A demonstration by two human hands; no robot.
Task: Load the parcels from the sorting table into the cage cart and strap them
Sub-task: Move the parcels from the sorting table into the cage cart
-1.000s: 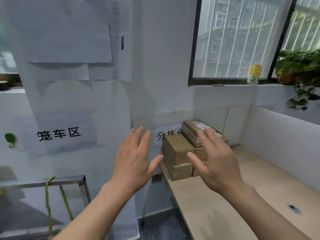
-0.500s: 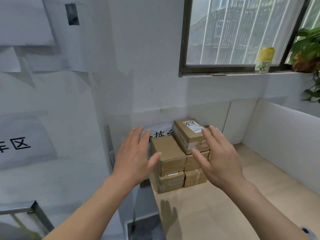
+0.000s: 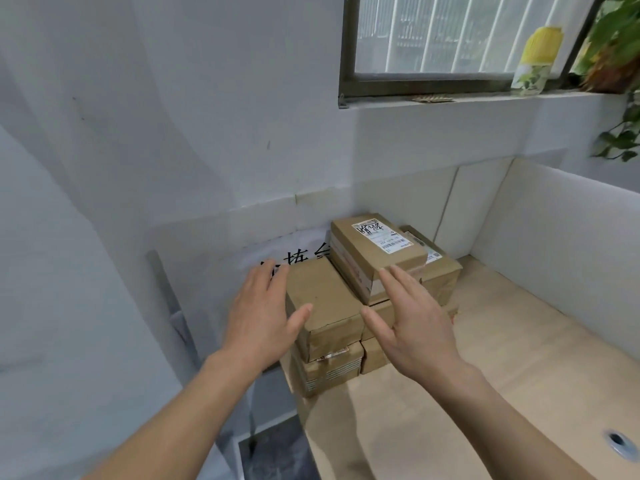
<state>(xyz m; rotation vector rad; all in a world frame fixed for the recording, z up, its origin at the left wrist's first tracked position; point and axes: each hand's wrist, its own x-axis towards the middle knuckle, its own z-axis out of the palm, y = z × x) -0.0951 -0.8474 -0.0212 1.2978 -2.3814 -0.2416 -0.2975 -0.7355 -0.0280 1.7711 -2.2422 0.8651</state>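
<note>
Several brown cardboard parcels are stacked in the back left corner of the wooden sorting table (image 3: pixel 485 393). A plain box (image 3: pixel 322 299) tops the front left pile. Behind it, tilted, lies a labelled parcel (image 3: pixel 375 252) on other boxes. My left hand (image 3: pixel 261 318) hovers open at the plain box's left side, its thumb over the box's front top edge. My right hand (image 3: pixel 412 323) is open with spread fingers just right of that box, in front of the labelled parcel's near end. Neither hand grips anything. The cage cart is out of view.
White walls close in the table at the back and right. A window sill above carries a yellow-capped bottle (image 3: pixel 535 60) and a green plant (image 3: pixel 620 64). A paper sign (image 3: pixel 294 259) hangs behind the parcels. A cable hole (image 3: pixel 618 439) sits in the table's near right.
The view has swung right and closer to the parcels; the cart frame has left the picture. Both hands have moved forward and down, now flanking the front left top box.
</note>
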